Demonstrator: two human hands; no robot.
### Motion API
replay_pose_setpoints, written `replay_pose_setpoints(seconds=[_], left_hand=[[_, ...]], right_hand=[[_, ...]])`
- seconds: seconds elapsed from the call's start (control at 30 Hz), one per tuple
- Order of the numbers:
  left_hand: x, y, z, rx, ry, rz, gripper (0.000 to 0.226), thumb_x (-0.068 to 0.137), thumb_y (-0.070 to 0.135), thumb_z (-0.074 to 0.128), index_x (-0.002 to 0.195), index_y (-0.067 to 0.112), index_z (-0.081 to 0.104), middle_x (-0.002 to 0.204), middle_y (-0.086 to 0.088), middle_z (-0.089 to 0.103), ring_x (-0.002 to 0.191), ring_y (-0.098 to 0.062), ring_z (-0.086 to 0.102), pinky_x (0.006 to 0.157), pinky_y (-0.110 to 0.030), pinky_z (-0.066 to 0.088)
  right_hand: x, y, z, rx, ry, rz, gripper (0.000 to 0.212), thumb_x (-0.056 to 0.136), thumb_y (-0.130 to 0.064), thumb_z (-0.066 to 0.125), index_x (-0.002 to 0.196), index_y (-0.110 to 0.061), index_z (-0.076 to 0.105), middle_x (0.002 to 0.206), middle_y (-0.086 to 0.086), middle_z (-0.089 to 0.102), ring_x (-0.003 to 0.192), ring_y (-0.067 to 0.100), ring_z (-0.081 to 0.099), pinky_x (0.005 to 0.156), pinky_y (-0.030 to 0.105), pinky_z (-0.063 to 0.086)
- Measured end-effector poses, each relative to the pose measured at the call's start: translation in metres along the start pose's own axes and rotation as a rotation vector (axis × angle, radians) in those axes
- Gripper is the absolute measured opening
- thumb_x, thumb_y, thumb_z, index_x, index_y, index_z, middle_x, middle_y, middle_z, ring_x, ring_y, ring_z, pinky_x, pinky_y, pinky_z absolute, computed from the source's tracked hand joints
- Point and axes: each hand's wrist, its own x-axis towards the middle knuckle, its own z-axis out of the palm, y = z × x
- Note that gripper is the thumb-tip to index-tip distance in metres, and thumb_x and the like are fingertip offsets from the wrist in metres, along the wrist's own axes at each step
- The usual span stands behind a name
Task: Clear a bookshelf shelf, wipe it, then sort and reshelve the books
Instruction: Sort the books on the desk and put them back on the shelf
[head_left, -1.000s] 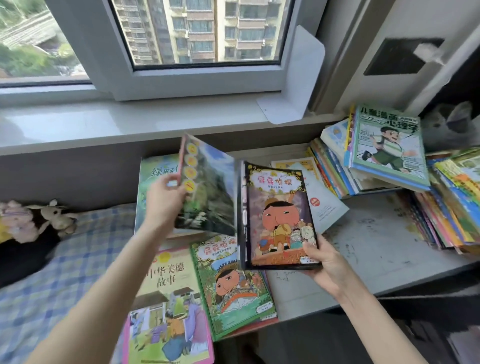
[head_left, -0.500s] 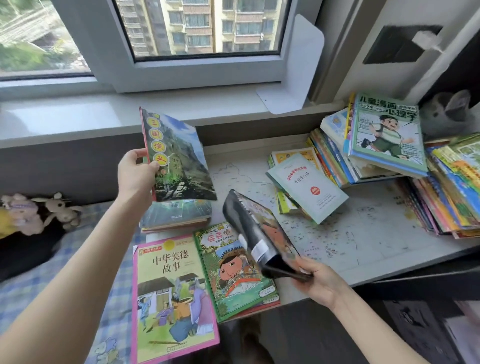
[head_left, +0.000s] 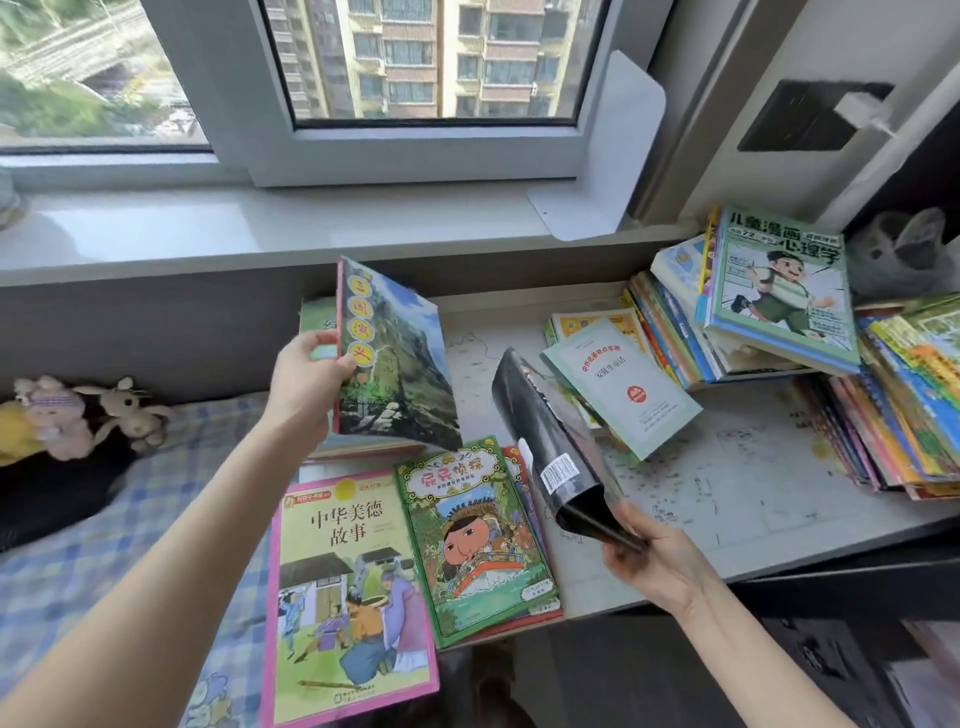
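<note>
Head view: the left hand (head_left: 306, 379) grasps the mountain book (head_left: 400, 364) by its red spine edge, thumb on the front cover and fingers behind. The book is lifted off the desk (head_left: 727, 499) and stands nearly upright, cover facing right and toward the camera. Beneath and behind it lies a low stack (head_left: 363, 449) at the desk's left end.

The right hand (head_left: 649, 561) grasps the black book (head_left: 545, 452) at its near corner, fingers curled under and thumb on top. This book is tilted steeply, back cover with a white barcode label turned to the left, its far edge raised above the desk. It hangs just right of the green book (head_left: 472, 540), apart from it.

The green book lies face up on a few thin books at the near left of the desk. Touching its left side, the pink book (head_left: 348, 597) lies face up and overhangs the desk's near edge.

Right of the black book, a pale booklet (head_left: 623, 384) rests slanted on a small loose heap. Farther right a tall leaning stack carries a comic (head_left: 779, 291) on top, and a fanned pile (head_left: 909, 405) fills the desk's right end.

Left of the desk, checked bedding (head_left: 78, 545) holds soft toys (head_left: 88, 415). A white sill (head_left: 260, 228) runs along the far side under the window (head_left: 415, 78), with a white bookend (head_left: 597, 156) standing at its right end.
</note>
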Motion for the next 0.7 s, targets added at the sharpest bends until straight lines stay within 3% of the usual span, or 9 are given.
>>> replay_pose_setpoints(seconds=[0.07, 0.1, 0.17, 0.27, 0.33, 0.5, 0.7], left_hand=[[-0.004, -0.006, 0.006, -0.024, -0.035, -0.039, 0.024, 0.093, -0.006, 0.051, 0.111, 0.011, 0.053, 0.094, -0.013, 0.065, 0.073, -0.02, 0.063, 0.071, -0.038, 0.056], [-0.005, -0.007, 0.008, -0.039, -0.049, -0.054, 0.023, 0.093, -0.006, 0.05, 0.111, 0.01, 0.052, 0.094, -0.014, 0.065, 0.072, -0.02, 0.063, 0.071, -0.039, 0.056], [-0.005, -0.009, 0.011, -0.051, -0.056, -0.064, 0.023, 0.094, -0.006, 0.05, 0.111, 0.009, 0.052, 0.094, -0.015, 0.065, 0.074, -0.021, 0.063, 0.074, -0.042, 0.056], [-0.001, -0.009, 0.008, -0.021, -0.015, -0.035, 0.023, 0.093, -0.005, 0.051, 0.112, 0.009, 0.053, 0.091, -0.01, 0.066, 0.076, -0.021, 0.064, 0.073, -0.039, 0.056], [0.002, -0.007, 0.002, 0.011, 0.024, 0.001, 0.025, 0.093, -0.004, 0.051, 0.114, 0.01, 0.053, 0.089, -0.007, 0.065, 0.074, -0.017, 0.064, 0.066, -0.031, 0.056], [0.009, -0.003, -0.015, 0.036, 0.077, 0.018, 0.027, 0.089, -0.001, 0.057, 0.11, 0.016, 0.057, 0.103, -0.013, 0.067, 0.094, -0.029, 0.067, 0.087, -0.049, 0.054], [0.014, -0.002, -0.019, -0.052, 0.021, -0.071, 0.024, 0.089, -0.003, 0.058, 0.109, 0.011, 0.058, 0.103, -0.017, 0.068, 0.097, -0.032, 0.067, 0.089, -0.053, 0.053]], right_hand=[[-0.004, -0.012, 0.01, -0.079, 0.019, -0.081, 0.053, 0.046, -0.009, 0.093, 0.094, 0.0, 0.073, 0.089, 0.018, 0.073, 0.065, 0.026, 0.072, 0.045, 0.031, 0.056], [-0.006, -0.02, 0.015, -0.119, 0.052, -0.147, 0.045, 0.063, -0.012, 0.081, 0.106, -0.004, 0.068, 0.094, 0.018, 0.073, 0.07, 0.026, 0.072, 0.047, 0.032, 0.057], [-0.01, -0.04, 0.018, -0.246, 0.096, -0.271, 0.043, 0.077, -0.017, 0.063, 0.119, -0.012, 0.058, 0.106, 0.015, 0.071, 0.082, 0.026, 0.072, 0.054, 0.033, 0.059], [-0.023, -0.06, 0.021, -0.512, 0.103, -0.343, 0.033, 0.091, -0.011, 0.052, 0.124, -0.017, 0.056, 0.113, 0.011, 0.07, 0.094, 0.026, 0.07, 0.059, 0.035, 0.06], [-0.027, -0.056, 0.02, -0.643, 0.128, -0.311, 0.032, 0.096, -0.009, 0.049, 0.126, -0.019, 0.054, 0.115, 0.009, 0.07, 0.1, 0.028, 0.068, 0.069, 0.042, 0.06], [-0.016, -0.017, 0.015, -0.921, 0.132, -0.121, 0.026, 0.097, -0.008, 0.051, 0.12, -0.019, 0.053, 0.103, 0.003, 0.073, 0.088, 0.02, 0.071, 0.063, 0.035, 0.057], [0.018, 0.019, 0.018, -1.098, 0.021, 0.115, 0.031, 0.097, -0.015, 0.055, 0.127, -0.021, 0.048, 0.113, 0.004, 0.07, 0.096, 0.02, 0.07, 0.08, 0.042, 0.058]])
